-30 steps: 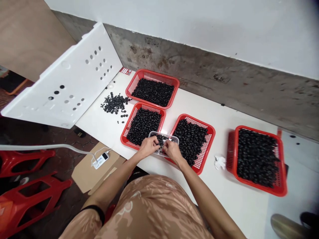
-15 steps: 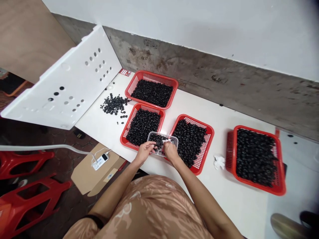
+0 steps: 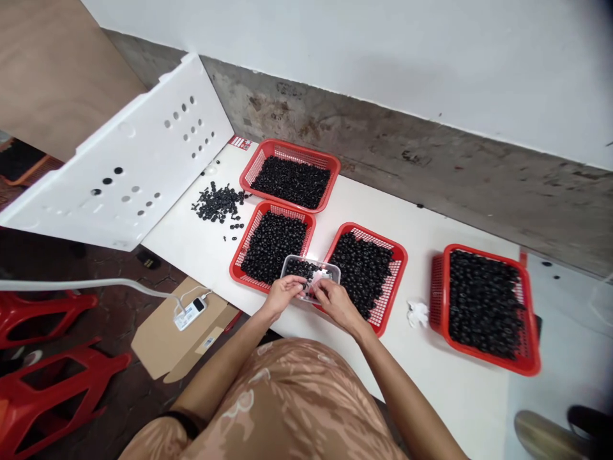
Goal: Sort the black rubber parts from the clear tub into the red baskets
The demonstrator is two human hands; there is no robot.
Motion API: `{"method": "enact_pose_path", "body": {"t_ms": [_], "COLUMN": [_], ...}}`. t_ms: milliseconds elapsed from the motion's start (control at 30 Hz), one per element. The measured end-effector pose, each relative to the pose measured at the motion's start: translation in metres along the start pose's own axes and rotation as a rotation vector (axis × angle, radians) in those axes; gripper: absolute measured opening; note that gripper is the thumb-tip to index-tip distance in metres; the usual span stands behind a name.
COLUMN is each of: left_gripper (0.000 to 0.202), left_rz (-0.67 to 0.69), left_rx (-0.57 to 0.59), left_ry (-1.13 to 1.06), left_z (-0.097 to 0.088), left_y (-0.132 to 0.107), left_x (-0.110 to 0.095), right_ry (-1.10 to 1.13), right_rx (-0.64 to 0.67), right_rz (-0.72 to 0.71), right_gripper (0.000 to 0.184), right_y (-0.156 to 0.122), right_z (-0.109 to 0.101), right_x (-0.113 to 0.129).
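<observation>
A small clear plastic box [image 3: 290, 261] rests against the rims of two red baskets, with small black parts [image 3: 301, 268] inside. My left hand [image 3: 282, 295] is at the box's near left edge, thumb and fingers pinched together; whatever lies between them is too small to name. Over the box's right side, my right hand [image 3: 338, 305] pinches a small white-and-pink piece [image 3: 320, 275], perhaps cloth or paper. Black ring-like parts fill the left red basket [image 3: 235, 271] beyond my left hand. Larger black round parts fill the right red basket [image 3: 401, 255].
Behind stands another red basket [image 3: 338, 167] of small black parts, beside a loose black pile [image 3: 218, 202]. A full red basket [image 3: 532, 319] and crumpled white scrap [image 3: 417, 314] lie right. A perforated white panel [image 3: 158, 153] leans left, above a cardboard box [image 3: 167, 338] and red stools [image 3: 52, 383].
My right hand has turned and drawn slightly back to the right, so the white-and-pink piece shows more. My left hand stays at the box's edge. The whole view has shifted a little.
</observation>
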State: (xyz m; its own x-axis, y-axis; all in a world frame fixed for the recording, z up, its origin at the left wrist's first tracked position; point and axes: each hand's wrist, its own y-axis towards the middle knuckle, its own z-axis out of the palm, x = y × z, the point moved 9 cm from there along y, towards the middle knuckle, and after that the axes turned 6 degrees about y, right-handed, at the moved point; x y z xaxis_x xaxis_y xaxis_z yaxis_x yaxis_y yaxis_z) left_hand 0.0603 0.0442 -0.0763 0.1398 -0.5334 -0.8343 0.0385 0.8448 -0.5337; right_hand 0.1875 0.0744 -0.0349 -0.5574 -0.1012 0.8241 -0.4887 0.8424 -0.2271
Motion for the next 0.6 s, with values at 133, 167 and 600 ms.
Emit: {"method": "enact_pose_path", "body": {"t_ms": [133, 167, 600], "left_gripper": [0.036, 0.036, 0.032], "left_rz": [-0.02, -0.021, -0.012], "left_rx": [0.051, 0.053, 0.092], "left_ry": [-0.043, -0.042, 0.016], "left_z": [0.008, 0.009, 0.008], "left_y": [-0.003, -0.003, -0.017], "left_x": [-0.007, -0.008, 0.003], "right_ry": [0.043, 0.042, 0.148], "right_rx": [0.034, 0.038, 0.132], "right_rz": [0.014, 0.018, 0.029], "right_gripper": [0.026, 0.026, 0.024], "right_y": [-0.007, -0.007, -0.013], "right_z": [0.001, 0.001, 0.012], "right_x": [0.004, 0.004, 0.01]}}
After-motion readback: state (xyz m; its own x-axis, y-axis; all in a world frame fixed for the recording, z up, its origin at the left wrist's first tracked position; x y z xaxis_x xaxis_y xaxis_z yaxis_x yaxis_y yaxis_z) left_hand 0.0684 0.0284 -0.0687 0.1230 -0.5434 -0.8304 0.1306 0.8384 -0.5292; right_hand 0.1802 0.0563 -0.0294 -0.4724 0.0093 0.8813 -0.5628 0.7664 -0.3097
